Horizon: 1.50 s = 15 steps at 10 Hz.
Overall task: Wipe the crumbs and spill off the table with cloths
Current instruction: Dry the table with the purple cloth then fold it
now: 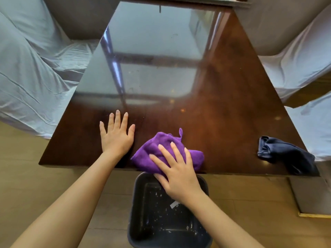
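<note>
Bare forearms, sleeveless; left hand [116,136], right hand [176,173] ungloved.

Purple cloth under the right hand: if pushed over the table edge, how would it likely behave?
The purple cloth looks soft and floppy: it lies bunched in folds, so it would probably drape and drop limply. It likely slides easily, since the table is glossy. It already overhangs the near edge above the bin.

A dark bin [143,230] stands on the wooden floor [62,185] at six o'clock — pale scraps scattered over its bottom. White-covered seats sit at nine o'clock [32,77] and three o'clock [295,68]. A metal base plate [311,196] with a gold edge lies at four o'clock.
</note>
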Each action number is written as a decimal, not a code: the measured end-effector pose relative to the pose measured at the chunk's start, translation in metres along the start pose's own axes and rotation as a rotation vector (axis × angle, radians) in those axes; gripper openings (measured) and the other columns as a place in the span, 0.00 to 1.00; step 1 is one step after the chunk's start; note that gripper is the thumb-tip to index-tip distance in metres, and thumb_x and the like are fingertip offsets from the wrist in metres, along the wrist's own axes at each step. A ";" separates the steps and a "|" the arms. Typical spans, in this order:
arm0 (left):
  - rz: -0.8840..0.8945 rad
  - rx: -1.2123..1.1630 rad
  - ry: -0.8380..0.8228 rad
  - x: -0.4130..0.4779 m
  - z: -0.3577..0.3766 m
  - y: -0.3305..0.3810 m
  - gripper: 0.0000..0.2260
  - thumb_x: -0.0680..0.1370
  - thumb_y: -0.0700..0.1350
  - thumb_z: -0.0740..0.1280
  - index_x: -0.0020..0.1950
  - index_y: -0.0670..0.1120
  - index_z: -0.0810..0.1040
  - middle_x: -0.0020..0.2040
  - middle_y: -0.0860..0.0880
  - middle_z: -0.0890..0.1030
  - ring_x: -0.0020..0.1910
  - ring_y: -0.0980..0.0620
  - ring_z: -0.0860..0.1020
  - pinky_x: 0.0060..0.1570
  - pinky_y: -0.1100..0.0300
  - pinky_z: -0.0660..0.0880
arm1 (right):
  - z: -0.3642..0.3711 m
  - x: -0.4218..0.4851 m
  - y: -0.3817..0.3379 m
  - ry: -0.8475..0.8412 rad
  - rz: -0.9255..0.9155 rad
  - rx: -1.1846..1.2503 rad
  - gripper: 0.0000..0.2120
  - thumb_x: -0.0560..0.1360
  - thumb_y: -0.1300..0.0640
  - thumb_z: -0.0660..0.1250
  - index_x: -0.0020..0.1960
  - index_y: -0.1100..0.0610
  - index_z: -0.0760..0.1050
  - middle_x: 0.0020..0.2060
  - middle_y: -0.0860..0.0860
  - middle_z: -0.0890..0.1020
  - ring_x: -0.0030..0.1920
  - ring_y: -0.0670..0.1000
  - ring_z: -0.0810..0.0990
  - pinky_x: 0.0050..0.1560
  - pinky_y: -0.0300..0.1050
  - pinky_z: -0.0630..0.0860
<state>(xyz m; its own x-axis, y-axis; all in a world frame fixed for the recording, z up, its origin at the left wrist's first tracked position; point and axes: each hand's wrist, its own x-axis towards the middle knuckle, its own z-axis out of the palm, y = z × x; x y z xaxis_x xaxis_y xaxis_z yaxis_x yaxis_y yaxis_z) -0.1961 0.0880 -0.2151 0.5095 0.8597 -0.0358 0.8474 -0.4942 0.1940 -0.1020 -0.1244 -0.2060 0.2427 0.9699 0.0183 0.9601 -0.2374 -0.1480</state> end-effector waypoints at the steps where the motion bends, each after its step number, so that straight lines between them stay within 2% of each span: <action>1: -0.008 -0.004 -0.009 -0.001 -0.001 0.000 0.26 0.79 0.59 0.44 0.75 0.53 0.48 0.78 0.50 0.47 0.76 0.51 0.43 0.73 0.44 0.39 | 0.006 -0.029 0.002 0.019 0.048 -0.068 0.28 0.76 0.43 0.54 0.74 0.41 0.50 0.74 0.49 0.62 0.74 0.59 0.58 0.69 0.66 0.54; 2: -0.004 -0.003 -0.009 -0.001 -0.002 0.001 0.26 0.79 0.59 0.44 0.75 0.53 0.47 0.78 0.50 0.46 0.76 0.50 0.43 0.73 0.44 0.39 | 0.009 -0.052 0.018 0.041 0.116 -0.101 0.31 0.75 0.49 0.59 0.74 0.42 0.50 0.74 0.50 0.63 0.73 0.58 0.60 0.70 0.64 0.57; 3: -0.006 0.001 -0.013 -0.001 -0.002 0.002 0.26 0.79 0.59 0.44 0.75 0.53 0.47 0.78 0.49 0.46 0.76 0.50 0.43 0.73 0.45 0.38 | 0.002 -0.065 0.041 0.073 0.220 -0.120 0.29 0.74 0.52 0.61 0.73 0.44 0.55 0.73 0.51 0.65 0.72 0.58 0.62 0.69 0.61 0.55; 4: -0.003 0.006 -0.019 0.000 -0.002 0.002 0.26 0.79 0.59 0.44 0.75 0.53 0.47 0.78 0.49 0.46 0.76 0.51 0.42 0.73 0.45 0.38 | -0.011 -0.072 0.062 0.072 0.278 -0.106 0.24 0.75 0.48 0.54 0.72 0.45 0.60 0.72 0.52 0.67 0.72 0.58 0.62 0.70 0.59 0.54; 5: 0.012 0.002 -0.018 -0.001 -0.003 0.000 0.26 0.79 0.60 0.44 0.75 0.52 0.47 0.78 0.49 0.46 0.76 0.50 0.42 0.73 0.44 0.39 | -0.020 -0.079 0.076 0.061 0.340 -0.025 0.26 0.75 0.44 0.52 0.72 0.44 0.58 0.74 0.51 0.63 0.74 0.55 0.57 0.73 0.58 0.52; 7: 0.049 0.012 -0.010 -0.013 -0.003 -0.008 0.27 0.78 0.61 0.44 0.75 0.54 0.47 0.78 0.50 0.46 0.76 0.52 0.42 0.72 0.44 0.37 | -0.031 -0.033 0.097 0.016 0.494 0.034 0.26 0.77 0.37 0.47 0.73 0.41 0.52 0.77 0.50 0.53 0.76 0.57 0.48 0.72 0.65 0.48; 8: 0.054 0.014 0.000 -0.021 -0.002 -0.013 0.26 0.77 0.62 0.44 0.75 0.56 0.48 0.78 0.52 0.47 0.76 0.53 0.42 0.72 0.44 0.37 | -0.025 -0.005 0.072 -0.003 0.440 0.011 0.26 0.77 0.38 0.49 0.74 0.40 0.50 0.77 0.51 0.51 0.75 0.60 0.46 0.71 0.66 0.45; 9: 0.060 0.021 -0.004 -0.022 -0.003 -0.018 0.26 0.77 0.63 0.43 0.74 0.58 0.47 0.78 0.53 0.46 0.76 0.53 0.42 0.72 0.44 0.36 | -0.013 0.000 0.035 -0.011 0.297 0.003 0.27 0.76 0.37 0.46 0.73 0.41 0.52 0.76 0.51 0.54 0.75 0.61 0.48 0.72 0.67 0.45; 10: 0.071 0.016 0.005 -0.024 -0.004 -0.022 0.25 0.77 0.62 0.44 0.74 0.60 0.47 0.78 0.53 0.47 0.76 0.53 0.42 0.72 0.44 0.37 | -0.011 0.004 0.029 -0.018 0.254 -0.018 0.29 0.75 0.34 0.42 0.73 0.41 0.52 0.76 0.51 0.56 0.75 0.61 0.50 0.71 0.66 0.47; 11: 0.062 0.004 0.025 -0.022 -0.005 -0.027 0.25 0.77 0.62 0.45 0.74 0.59 0.48 0.78 0.51 0.47 0.76 0.52 0.43 0.72 0.44 0.38 | -0.013 0.029 0.043 -0.029 0.232 0.001 0.29 0.74 0.33 0.41 0.73 0.40 0.49 0.77 0.49 0.52 0.76 0.59 0.47 0.72 0.65 0.44; 13: 0.054 0.026 0.049 -0.021 -0.001 -0.031 0.25 0.77 0.61 0.45 0.74 0.59 0.47 0.78 0.51 0.48 0.76 0.52 0.44 0.73 0.43 0.39 | -0.009 0.126 0.050 -0.031 0.221 0.031 0.28 0.75 0.33 0.47 0.73 0.39 0.49 0.77 0.49 0.48 0.75 0.61 0.43 0.70 0.67 0.42; 15: 0.057 0.056 0.053 -0.021 0.001 -0.031 0.26 0.76 0.62 0.42 0.74 0.59 0.45 0.78 0.51 0.48 0.76 0.52 0.43 0.72 0.43 0.39 | -0.005 0.206 0.037 -0.075 0.210 0.027 0.29 0.75 0.32 0.44 0.73 0.39 0.46 0.77 0.51 0.45 0.75 0.62 0.40 0.70 0.69 0.39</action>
<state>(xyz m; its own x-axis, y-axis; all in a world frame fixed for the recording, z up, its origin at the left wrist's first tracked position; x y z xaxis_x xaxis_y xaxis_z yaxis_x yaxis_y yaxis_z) -0.2329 0.0847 -0.2209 0.5496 0.8350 0.0259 0.8253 -0.5475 0.1386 -0.0161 0.0669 -0.2026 0.4245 0.9010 -0.0892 0.8854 -0.4337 -0.1671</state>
